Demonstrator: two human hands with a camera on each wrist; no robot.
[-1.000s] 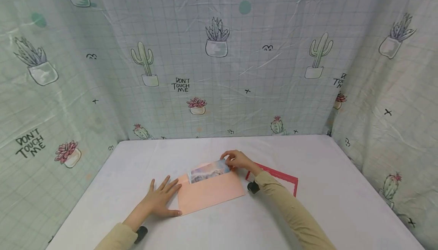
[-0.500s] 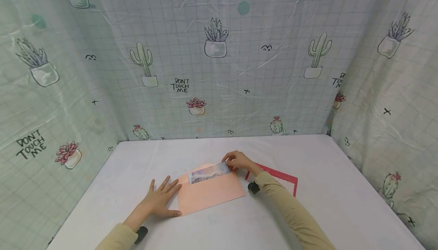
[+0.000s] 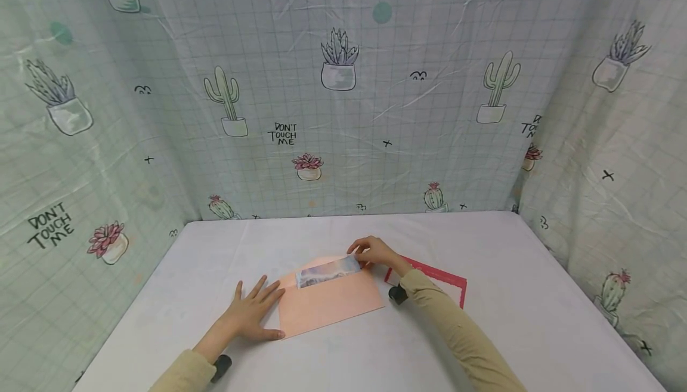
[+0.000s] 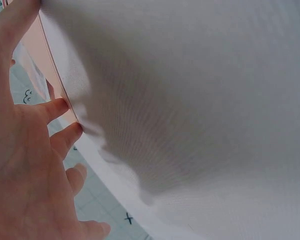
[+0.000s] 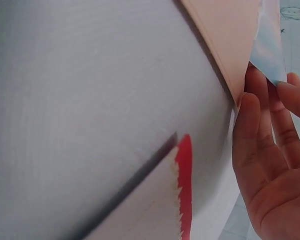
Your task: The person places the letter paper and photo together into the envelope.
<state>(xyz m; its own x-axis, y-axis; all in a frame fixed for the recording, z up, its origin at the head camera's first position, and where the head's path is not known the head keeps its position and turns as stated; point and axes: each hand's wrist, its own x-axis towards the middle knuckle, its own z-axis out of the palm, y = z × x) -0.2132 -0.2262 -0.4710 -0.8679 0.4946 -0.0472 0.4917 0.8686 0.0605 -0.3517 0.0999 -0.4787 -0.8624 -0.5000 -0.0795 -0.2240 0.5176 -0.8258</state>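
A peach envelope lies slanted in the middle of the white table. A picture card with a pink and blue sky sticks out of its far, open side; the card's lower part is hidden inside. My left hand is spread flat at the envelope's left end, and in the left wrist view its fingertips touch the envelope's edge. With thumb and fingers my right hand pinches the card's right corner, as the right wrist view shows at the card's blue tip.
A white sheet with a red border lies to the right, partly under the right forearm. Beyond the table hangs a curtain printed with cacti, which also covers both sides.
The card has slid down deeper into the envelope, so a narrower strip shows now. My right hand has moved very slightly with it; the left hand stays in place.
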